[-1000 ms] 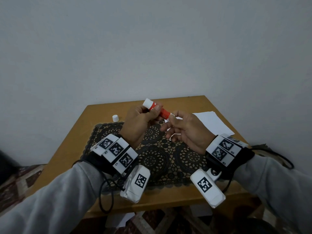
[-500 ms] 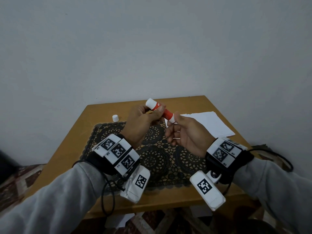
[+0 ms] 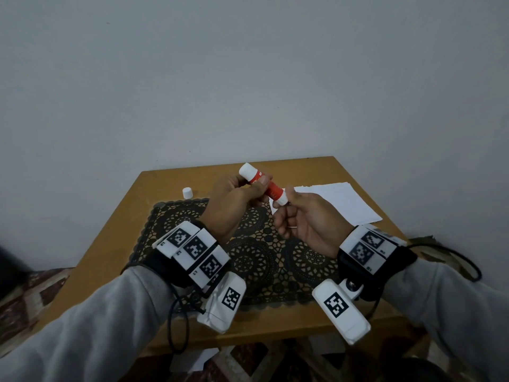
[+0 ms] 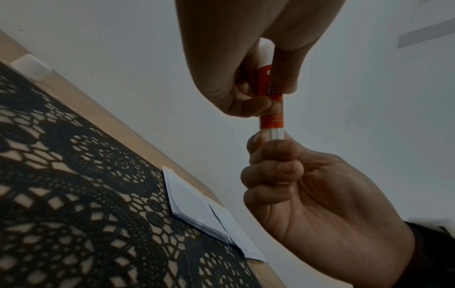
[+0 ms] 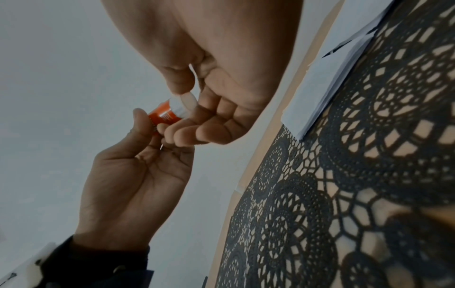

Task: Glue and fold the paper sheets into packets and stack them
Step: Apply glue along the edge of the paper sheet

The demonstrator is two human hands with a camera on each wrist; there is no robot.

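Note:
A red glue stick [image 3: 268, 190] with white ends is held in the air over the table, tilted. My left hand [image 3: 254, 186] grips its upper half, fingers curled round the barrel [image 4: 272, 109]. My right hand [image 3: 286, 202] pinches the ribbed white knob [image 4: 272, 134] at its lower end between thumb and fingers; the right wrist view shows that end [image 5: 183, 106] from below. A small white cap [image 3: 188, 192] stands on the table at the back left. White paper sheets [image 3: 338, 201] lie at the back right, with folded sheets [image 4: 194, 206] on the mat's edge.
A black lace mat [image 3: 256, 257] covers the middle of the wooden table [image 3: 115, 244]. A plain wall rises just behind the table. Patterned floor shows at the left and below the front edge.
My right hand has moved in from just below the stick and now pinches its lower knob. The stick and left hand have shifted slightly to the right.

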